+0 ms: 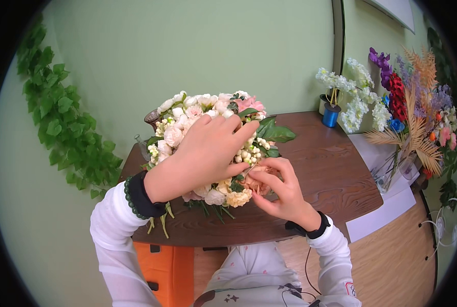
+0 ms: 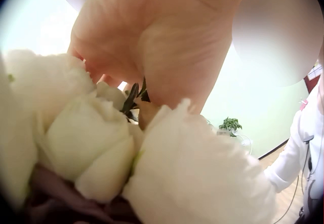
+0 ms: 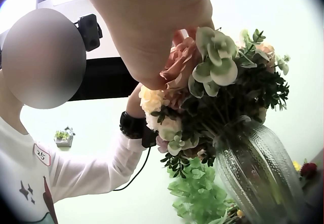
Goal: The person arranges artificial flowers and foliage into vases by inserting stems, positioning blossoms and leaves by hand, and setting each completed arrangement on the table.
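A full bouquet of artificial flowers (image 1: 173, 136) stands in a ribbed clear glass vase (image 3: 260, 171), which shows in the right wrist view. My left hand (image 1: 200, 151) lies across the top of the blooms, index finger and thumb spread apart beside white berries (image 1: 246, 154). Its other fingertips are partly hidden among the flowers. At the near right side, my right hand (image 1: 284, 197) holds a peach rose (image 3: 180, 64) between thumb and fingers. The left thumb reaches to the rose's edge, close to the right fingertips. White blooms (image 2: 86, 143) fill the left wrist view below the palm.
Cut stems (image 1: 163, 223) lie at the left near edge of the dark wooden table (image 1: 320, 163). Glassware stands behind the bouquet at left. At the right are a blue ribbon spool (image 1: 330, 116), white blossom sprays (image 1: 359, 110), more flowers in a glass vase, and white paper (image 1: 382, 215).
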### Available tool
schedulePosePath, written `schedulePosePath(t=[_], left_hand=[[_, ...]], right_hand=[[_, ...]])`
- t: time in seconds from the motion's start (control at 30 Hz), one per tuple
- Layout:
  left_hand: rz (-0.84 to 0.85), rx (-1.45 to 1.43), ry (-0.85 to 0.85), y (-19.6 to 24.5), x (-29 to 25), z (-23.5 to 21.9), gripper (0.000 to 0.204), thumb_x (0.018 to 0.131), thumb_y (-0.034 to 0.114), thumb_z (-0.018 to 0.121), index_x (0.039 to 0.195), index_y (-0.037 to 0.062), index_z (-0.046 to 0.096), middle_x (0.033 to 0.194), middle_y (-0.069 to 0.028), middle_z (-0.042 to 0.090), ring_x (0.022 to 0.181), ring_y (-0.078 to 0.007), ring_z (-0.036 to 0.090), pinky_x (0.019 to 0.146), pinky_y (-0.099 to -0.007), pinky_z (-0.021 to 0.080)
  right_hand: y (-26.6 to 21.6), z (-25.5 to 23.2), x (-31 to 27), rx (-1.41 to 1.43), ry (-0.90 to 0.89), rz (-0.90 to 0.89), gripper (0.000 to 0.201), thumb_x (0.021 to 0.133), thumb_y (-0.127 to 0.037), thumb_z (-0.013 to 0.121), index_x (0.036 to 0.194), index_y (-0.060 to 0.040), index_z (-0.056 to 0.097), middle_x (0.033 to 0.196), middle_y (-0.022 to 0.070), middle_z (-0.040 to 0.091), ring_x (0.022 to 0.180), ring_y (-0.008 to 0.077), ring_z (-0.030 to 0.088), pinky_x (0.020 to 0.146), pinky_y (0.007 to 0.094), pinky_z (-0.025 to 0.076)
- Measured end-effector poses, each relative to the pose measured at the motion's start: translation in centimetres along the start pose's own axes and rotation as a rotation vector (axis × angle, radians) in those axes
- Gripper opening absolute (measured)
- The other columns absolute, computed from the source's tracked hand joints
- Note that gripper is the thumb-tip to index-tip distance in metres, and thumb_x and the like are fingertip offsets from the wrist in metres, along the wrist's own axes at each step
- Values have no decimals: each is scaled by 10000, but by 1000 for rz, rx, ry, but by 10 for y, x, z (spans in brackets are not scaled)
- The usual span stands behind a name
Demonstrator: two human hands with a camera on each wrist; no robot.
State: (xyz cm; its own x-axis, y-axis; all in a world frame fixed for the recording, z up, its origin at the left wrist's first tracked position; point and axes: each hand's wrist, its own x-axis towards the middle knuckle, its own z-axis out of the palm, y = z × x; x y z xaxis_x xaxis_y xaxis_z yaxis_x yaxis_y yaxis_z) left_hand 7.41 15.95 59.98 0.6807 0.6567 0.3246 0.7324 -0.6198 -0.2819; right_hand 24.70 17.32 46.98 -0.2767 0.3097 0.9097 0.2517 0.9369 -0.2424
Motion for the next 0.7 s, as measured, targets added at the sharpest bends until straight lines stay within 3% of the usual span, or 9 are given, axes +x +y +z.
schedulePosePath(t=[0.17, 0.23, 0.37, 0.47, 0.53, 0.57, 0.6, 0.67, 0.7], left_hand=[[53, -93, -13, -3, -8, -8, 603, 662, 239, 703, 1196, 96, 464, 985, -58, 547, 930, -221, 521, 812, -357, 362], [58, -133, -37, -6, -12, -15, 555, 684, 232, 692, 1180, 101, 481, 1023, -56, 554, 967, -222, 510, 861, -354, 337], [33, -165, -79, -9, -18, -23, 475, 705, 226, 678, 1133, 101, 513, 1035, -60, 557, 979, -226, 496, 889, -353, 322], [108, -157, -32, -13, -20, -24, 371, 723, 222, 661, 1046, 86, 540, 1003, -65, 555, 967, -237, 490, 879, -355, 335], [83, -217, 17, -19, -17, -27, 286, 748, 202, 631, 984, 70, 538, 988, -66, 548, 964, -247, 483, 864, -356, 349], [84, -216, 19, -23, -16, -29, 286, 748, 202, 631, 984, 70, 538, 988, -66, 548, 964, -247, 483, 864, -356, 349], [7, -214, 60, -26, -14, -31, 259, 756, 191, 616, 969, 67, 537, 982, -67, 545, 961, -250, 483, 856, -354, 355], [-71, -210, 104, -32, -15, -32, 232, 765, 180, 601, 954, 64, 535, 977, -68, 542, 957, -253, 483, 848, -352, 362], [-77, -223, 73, -35, -16, -32, 233, 765, 171, 595, 965, 63, 541, 979, -69, 539, 958, -253, 483, 850, -347, 363]], right_hand=[[-5, -13, 4, -98, 51, -48, 330, 646, -141, 666, 962, -64, 606, 993, 112, 534, 872, 271, 489, 758, 359, 406], [-3, -22, 10, -141, 221, -50, 292, 683, -154, 613, 955, -49, 607, 951, 106, 554, 862, 276, 487, 767, 366, 386], [6, -35, 49, -121, 268, -9, 247, 747, -123, 543, 973, -49, 609, 967, 109, 560, 878, 274, 476, 813, 363, 363], [14, -34, 76, -167, 190, -42, 234, 779, -133, 527, 986, -69, 614, 972, 91, 568, 894, 259, 477, 844, 352, 334], [21, -31, 86, -58, 20, 74, 229, 797, -161, 524, 996, -101, 619, 990, 69, 566, 922, 231, 478, 857, 338, 315], [26, -28, 93, -65, 25, 105, 221, 803, -170, 514, 983, -103, 624, 884, 63, 589, 858, 215, 512, 823, 336, 342], [28, -29, 98, -65, 25, 103, 221, 803, -170, 514, 983, -103, 624, 884, 63, 589, 858, 215, 512, 823, 336, 342], [27, -32, 110, -106, -167, 222, 215, 794, -169, 515, 958, -93, 633, 719, 68, 598, 707, 216, 550, 747, 345, 394], [30, -31, 112, -107, -166, 218, 215, 794, -169, 515, 958, -93, 633, 719, 68, 598, 707, 216, 550, 747, 345, 394]])
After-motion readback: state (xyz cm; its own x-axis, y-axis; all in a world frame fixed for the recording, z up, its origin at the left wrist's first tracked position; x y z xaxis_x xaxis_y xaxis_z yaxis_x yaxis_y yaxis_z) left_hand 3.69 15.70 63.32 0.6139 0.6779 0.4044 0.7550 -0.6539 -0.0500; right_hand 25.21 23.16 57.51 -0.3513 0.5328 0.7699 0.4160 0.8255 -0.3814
